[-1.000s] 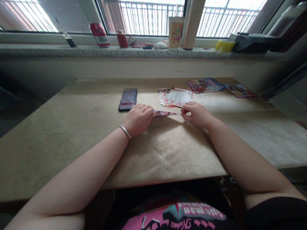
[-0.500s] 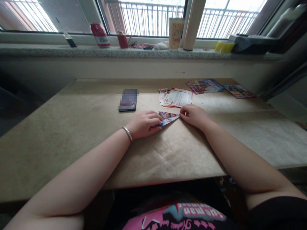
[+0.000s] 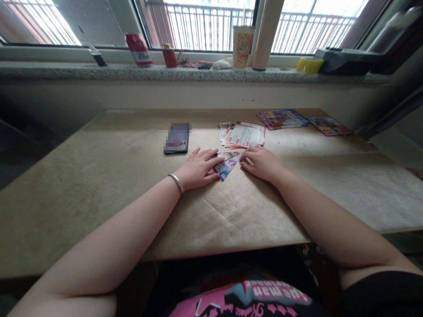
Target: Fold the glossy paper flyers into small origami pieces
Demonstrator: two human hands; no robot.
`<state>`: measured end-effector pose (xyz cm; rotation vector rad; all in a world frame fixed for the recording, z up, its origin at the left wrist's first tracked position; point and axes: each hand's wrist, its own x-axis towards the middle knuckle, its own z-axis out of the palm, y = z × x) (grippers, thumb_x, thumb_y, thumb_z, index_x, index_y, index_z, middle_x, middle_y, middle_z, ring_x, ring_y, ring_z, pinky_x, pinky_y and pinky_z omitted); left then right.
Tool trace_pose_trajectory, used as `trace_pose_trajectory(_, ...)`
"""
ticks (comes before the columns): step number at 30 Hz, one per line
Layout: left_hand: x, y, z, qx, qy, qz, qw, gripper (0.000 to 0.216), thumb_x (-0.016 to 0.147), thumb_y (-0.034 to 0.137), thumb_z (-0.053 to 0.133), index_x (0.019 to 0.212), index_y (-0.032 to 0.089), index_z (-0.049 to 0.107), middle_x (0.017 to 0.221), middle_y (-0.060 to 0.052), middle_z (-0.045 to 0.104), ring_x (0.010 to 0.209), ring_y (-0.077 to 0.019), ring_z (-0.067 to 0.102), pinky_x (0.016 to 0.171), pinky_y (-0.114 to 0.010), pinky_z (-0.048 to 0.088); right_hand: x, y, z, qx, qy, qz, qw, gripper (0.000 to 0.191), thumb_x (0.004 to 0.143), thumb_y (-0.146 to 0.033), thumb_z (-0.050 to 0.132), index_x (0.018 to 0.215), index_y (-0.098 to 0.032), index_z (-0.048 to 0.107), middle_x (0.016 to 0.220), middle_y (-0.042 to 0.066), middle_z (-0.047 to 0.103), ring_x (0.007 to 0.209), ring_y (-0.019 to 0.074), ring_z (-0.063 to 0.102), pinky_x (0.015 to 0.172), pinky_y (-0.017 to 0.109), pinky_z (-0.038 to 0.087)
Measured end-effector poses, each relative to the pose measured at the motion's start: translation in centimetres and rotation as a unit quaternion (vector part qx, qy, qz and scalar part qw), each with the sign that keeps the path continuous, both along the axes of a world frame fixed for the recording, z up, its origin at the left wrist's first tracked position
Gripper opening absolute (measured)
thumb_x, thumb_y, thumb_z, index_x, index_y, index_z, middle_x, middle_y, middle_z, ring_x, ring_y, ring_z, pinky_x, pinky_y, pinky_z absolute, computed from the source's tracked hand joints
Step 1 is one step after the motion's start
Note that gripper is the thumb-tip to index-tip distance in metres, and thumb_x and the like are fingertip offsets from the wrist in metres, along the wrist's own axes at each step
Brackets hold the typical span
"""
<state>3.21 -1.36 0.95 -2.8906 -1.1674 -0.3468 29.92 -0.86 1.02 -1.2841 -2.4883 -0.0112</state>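
Observation:
A folded, glossy printed flyer (image 3: 228, 166) with a QR code lies on the table in front of me. My left hand (image 3: 200, 169), a silver bangle at its wrist, rests on the flyer's left part with fingers spread, covering some of it. At the flyer's right corner is my right hand (image 3: 259, 163), thumb and fingers curled together on the paper's edge. Its fingertips partly hide that corner. Just beyond the hands lies a loose pile of printed cards (image 3: 245, 134), the top one white with a red border.
A phone (image 3: 176, 138) lies left of the cards on the beige table (image 3: 99, 185). Stacked colourful flyers (image 3: 284, 119) and another flyer (image 3: 330, 126) are at the back right. The windowsill (image 3: 198, 75) holds a red can (image 3: 139, 49), a paper cup (image 3: 243, 46) and other items.
The flyer's visible shape has changed from a narrow point to a wider folded triangle showing a QR code. My right hand has shifted slightly left; my left fingers have spread.

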Motion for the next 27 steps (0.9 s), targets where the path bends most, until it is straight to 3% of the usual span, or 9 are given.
trace_pose_trajectory(5,0.2,-0.4,0.2,0.014,-0.019,0.01,1.0,0.048,0.091,0.048,0.054,0.133,0.024,0.057,0.138,-0.009,0.057,0.119,-0.0285,0.054,0.105,-0.047,0.037,-0.4,-0.4,0.2,0.001,-0.01,0.007,1.0,0.021,0.09,-0.035,0.056,0.099,-0.022,0.069,0.106,0.01,0.071,0.099,0.0268,0.061,0.089,0.042,0.047)
trace_pose_trajectory(12,0.1,-0.5,0.3,0.021,-0.054,0.0,0.998,0.048,0.088,0.05,0.06,0.125,0.02,0.062,0.118,-0.011,0.068,0.108,-0.0268,0.061,0.096,-0.043,0.044,-1.3,-0.8,0.1,-0.042,0.026,-0.003,0.999,0.026,0.091,-0.042,0.053,0.101,-0.021,0.066,0.102,0.009,0.071,0.096,0.0249,0.062,0.085,0.038,0.046)
trace_pose_trajectory(20,0.4,-0.8,0.6,0.009,-0.072,-0.032,0.997,0.049,0.083,0.046,0.068,0.123,0.019,0.063,0.107,-0.011,0.066,0.091,-0.0221,0.064,0.082,-0.035,0.05,-1.5,-1.2,0.3,-0.086,0.082,-0.002,0.993,0.025,0.083,-0.044,0.065,0.091,-0.022,0.057,0.106,0.008,0.07,0.096,0.025,0.063,0.083,0.038,0.047)
trace_pose_trajectory(27,0.5,-1.0,0.3,0.01,-0.082,-0.053,0.995,0.047,0.083,0.046,0.067,0.122,0.02,0.063,0.107,-0.009,0.065,0.086,-0.0197,0.064,0.075,-0.031,0.051,-1.6,-1.1,-0.2,-0.115,0.134,0.083,0.981,0.031,0.078,-0.04,0.072,0.098,-0.023,0.055,0.118,0.007,0.067,0.107,0.0244,0.061,0.093,0.04,0.046)
